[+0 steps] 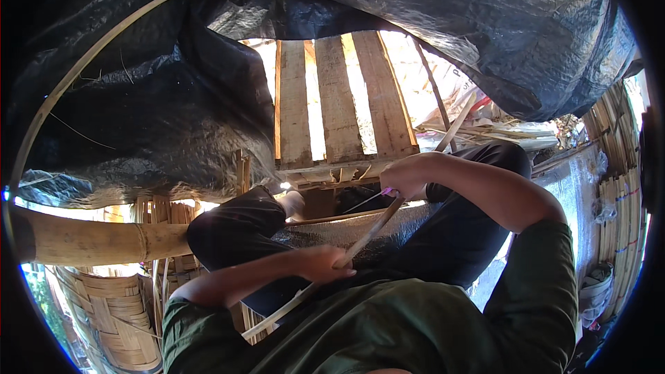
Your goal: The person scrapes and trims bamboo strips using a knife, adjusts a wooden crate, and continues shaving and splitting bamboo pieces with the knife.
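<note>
A long, pale bamboo strip runs slantwise across my lap, from low left up past my right hand. My left hand is closed around its lower part, close to my body. Farther out and to the right, my right hand is closed at the strip's upper part. From under its fingers a thin, straight tool with a pink end points down to the left. Whether it is a knife I cannot make out, since the hand hides most of it.
A slatted wooden panel stands ahead between my knees. Dark plastic sheeting hangs above and left. A thick bamboo pole lies by my left knee, over a woven bamboo basket. Bundled bamboo strips stand at right.
</note>
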{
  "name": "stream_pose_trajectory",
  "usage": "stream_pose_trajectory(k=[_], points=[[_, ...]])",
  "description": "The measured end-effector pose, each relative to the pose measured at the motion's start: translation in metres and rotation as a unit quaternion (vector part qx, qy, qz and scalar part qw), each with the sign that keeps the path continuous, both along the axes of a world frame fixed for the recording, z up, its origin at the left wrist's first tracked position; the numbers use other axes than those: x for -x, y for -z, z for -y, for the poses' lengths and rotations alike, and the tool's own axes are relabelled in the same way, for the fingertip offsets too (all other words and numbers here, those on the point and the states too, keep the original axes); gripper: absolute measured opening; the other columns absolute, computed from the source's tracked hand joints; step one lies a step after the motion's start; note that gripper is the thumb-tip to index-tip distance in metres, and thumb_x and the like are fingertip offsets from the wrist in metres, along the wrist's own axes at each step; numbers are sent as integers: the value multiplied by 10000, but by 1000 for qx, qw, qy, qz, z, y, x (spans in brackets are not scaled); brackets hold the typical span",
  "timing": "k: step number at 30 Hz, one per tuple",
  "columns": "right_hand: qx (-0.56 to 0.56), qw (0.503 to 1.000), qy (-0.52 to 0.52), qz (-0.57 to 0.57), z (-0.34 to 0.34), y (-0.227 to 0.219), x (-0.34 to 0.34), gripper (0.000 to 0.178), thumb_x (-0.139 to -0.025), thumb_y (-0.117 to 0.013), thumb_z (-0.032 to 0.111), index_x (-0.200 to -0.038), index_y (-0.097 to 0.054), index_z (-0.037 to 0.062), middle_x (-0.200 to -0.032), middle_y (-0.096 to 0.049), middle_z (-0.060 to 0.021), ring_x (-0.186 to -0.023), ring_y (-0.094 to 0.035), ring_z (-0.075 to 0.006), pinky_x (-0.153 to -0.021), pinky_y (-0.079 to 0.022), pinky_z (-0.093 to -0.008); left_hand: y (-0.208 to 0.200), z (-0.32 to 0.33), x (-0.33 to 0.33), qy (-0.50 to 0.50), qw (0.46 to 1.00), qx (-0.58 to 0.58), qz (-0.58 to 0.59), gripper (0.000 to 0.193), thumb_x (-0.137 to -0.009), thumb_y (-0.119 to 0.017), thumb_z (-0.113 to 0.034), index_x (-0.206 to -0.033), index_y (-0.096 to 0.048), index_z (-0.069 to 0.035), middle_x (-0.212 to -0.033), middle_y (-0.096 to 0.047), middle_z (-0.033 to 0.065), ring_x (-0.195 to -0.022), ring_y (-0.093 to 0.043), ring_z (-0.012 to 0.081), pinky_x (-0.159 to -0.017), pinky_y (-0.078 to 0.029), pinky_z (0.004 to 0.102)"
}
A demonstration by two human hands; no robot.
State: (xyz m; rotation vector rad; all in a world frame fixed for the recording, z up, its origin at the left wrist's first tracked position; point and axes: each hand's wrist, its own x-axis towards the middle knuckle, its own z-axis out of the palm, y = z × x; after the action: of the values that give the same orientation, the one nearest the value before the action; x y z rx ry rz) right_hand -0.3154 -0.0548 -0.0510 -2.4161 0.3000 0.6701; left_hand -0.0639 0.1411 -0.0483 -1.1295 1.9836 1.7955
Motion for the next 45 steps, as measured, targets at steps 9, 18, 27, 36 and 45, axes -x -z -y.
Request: stream_pose_trajectory(k=[9,18,27,36,45], points=[[-12,923,354,148,31,-106,3,236,-905,-678,135,-1011,-653,-74,-821,-678,-189,-792,-707,-304,-745,-577,-417,-77,13,-28,-231,945,230,-42,195,-1057,-512,-167,-1151,-551,0,-784,-661,203,-715,-700,388,-679,-536,463],[202,848,435,224,53,-158,28,531,-944,-748,417,-732,-416,60,-656,-525,-99,-643,-495,-218,-636,-452,-398,-90,66,-63,-184,909,340,159,220,-1054,-538,-179,-1215,-533,-30,-851,-679,272,-806,-683,475,-712,-500,564],[180,868,406,222,32,-133,29,543,-983,-661,481,-1041,-589,-55,-937,-634,-202,-797,-647,-307,-775,-517,-423,-57,126,-96,-153,871,380,270,265,-1039,-564,-168,-1256,-524,-22,-984,-688,272,-967,-678,454,-796,-501,542],[179,882,406,159,31,-148,31,344,-1079,-555,345,-1075,-528,2,-827,-647,-197,-743,-649,-350,-715,-480,-482,-50,152,-64,-239,887,313,239,270,-1035,-551,-193,-1133,-610,52,-988,-707,305,-984,-710,434,-816,-536,498],[169,832,493,192,31,-101,1,302,-1062,-555,265,-1037,-594,-34,-872,-680,-256,-817,-686,-418,-762,-504,-501,-52,138,-55,-277,879,312,228,267,-1043,-548,-206,-1153,-633,22,-983,-709,263,-945,-700,416,-801,-498,503]])
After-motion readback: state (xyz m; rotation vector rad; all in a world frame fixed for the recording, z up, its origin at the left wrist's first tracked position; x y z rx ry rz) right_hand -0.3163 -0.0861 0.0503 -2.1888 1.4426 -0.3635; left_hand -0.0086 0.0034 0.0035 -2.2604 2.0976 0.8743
